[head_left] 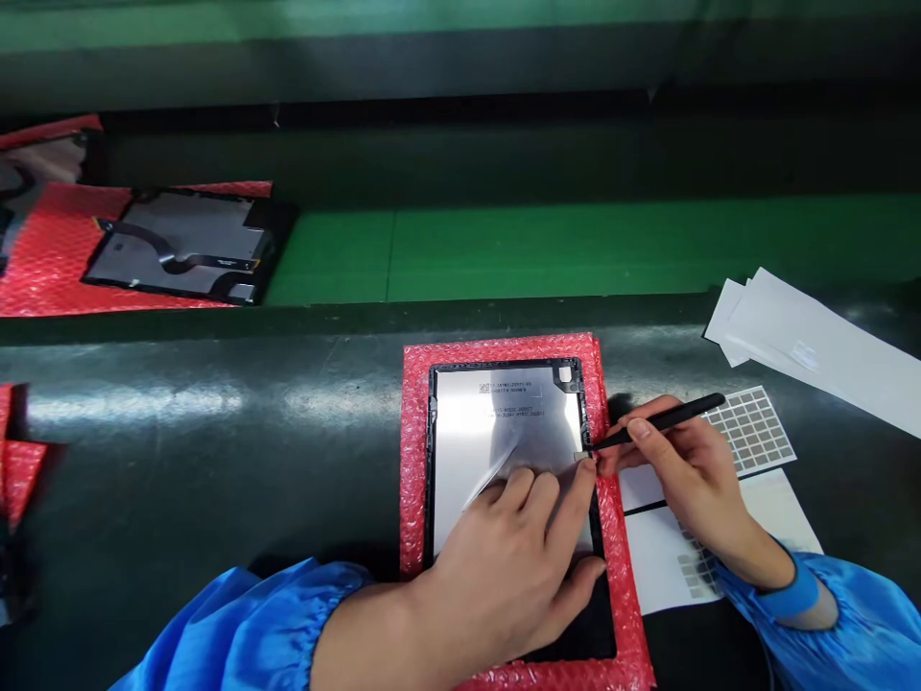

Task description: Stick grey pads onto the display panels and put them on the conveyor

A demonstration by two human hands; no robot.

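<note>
A tablet screen panel lies back side up, its silver metal back printed with small text and framed in black. Beneath it is red bubble wrap. My left hand rests over the lower part of the panel with fingers apart, the index fingertip touching a small pale sticker at the right edge. In my right hand are black tweezers, gripped between thumb and fingers, their tip at the panel's right edge beside that sticker. The panel's lower left is hidden by my left hand.
Right of the panel, a sheet of grey square stickers and a white backing sheet lie partly under my right hand. White paper strips lie farther right. Another panel sits on red bubble wrap on the green surface beyond.
</note>
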